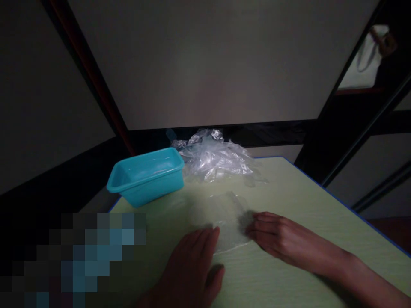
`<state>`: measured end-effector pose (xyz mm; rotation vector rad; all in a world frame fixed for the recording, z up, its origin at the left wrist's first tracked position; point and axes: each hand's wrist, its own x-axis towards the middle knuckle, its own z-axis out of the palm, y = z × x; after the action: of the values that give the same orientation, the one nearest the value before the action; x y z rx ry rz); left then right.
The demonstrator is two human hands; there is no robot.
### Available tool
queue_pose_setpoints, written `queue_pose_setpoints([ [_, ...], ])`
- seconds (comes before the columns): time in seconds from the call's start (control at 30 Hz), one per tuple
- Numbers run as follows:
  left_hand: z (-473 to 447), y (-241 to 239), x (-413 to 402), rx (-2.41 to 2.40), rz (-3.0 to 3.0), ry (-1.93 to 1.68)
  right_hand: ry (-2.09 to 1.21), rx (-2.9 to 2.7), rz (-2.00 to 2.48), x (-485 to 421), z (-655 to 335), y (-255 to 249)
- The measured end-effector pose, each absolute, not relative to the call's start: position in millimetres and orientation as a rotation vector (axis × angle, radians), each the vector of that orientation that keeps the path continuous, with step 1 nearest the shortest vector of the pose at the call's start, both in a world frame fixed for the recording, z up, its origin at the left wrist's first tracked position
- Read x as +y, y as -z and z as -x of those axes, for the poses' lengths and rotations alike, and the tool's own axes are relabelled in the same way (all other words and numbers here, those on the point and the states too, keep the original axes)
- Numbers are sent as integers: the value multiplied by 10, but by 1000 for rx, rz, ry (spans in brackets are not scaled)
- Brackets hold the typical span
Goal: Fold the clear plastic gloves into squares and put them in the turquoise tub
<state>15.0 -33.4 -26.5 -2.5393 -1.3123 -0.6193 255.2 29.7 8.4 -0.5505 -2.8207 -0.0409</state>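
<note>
A flat clear plastic sheet or bag (224, 214) lies on the pale green table (289, 273). My left hand (192, 269) rests palm down on the table with fingers stretched out, its fingertips on the sheet's near left edge. My right hand (276, 239) lies on the table to the right, fingers extended and together, their tips touching the sheet's right edge. The light is dim, so the sheet's outline is faint.
A turquoise plastic tub (147, 175) stands at the table's far left corner. A crumpled heap of clear plastic bags (218, 158) lies behind the sheet at the far edge. The table has a blue rim (353, 207). A pixelated patch covers the lower left.
</note>
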Motion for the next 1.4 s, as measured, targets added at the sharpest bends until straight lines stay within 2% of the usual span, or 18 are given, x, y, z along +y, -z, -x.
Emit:
queue_pose_setpoints([
  [0.37, -215, 225, -302, -1356, 2559, 713, -118, -2721, 524, 371, -2544, -35],
  [0.77, -165, 188, -200, -1459, 2614, 916, -460, -2480, 639, 366, -2524, -39],
  [1.13, -48, 59, -79, -1873, 2499, 1517, -490, -2220, 845, 346, -2574, -90],
  [1.27, -23, -109, -69, -1997, 2801, 1640, -530, -2184, 843, 299, -2559, -169],
  [1.4, -34, -224, -110, -2189, 3037, 2031, -731, -2078, 827, 216, -2539, -222],
])
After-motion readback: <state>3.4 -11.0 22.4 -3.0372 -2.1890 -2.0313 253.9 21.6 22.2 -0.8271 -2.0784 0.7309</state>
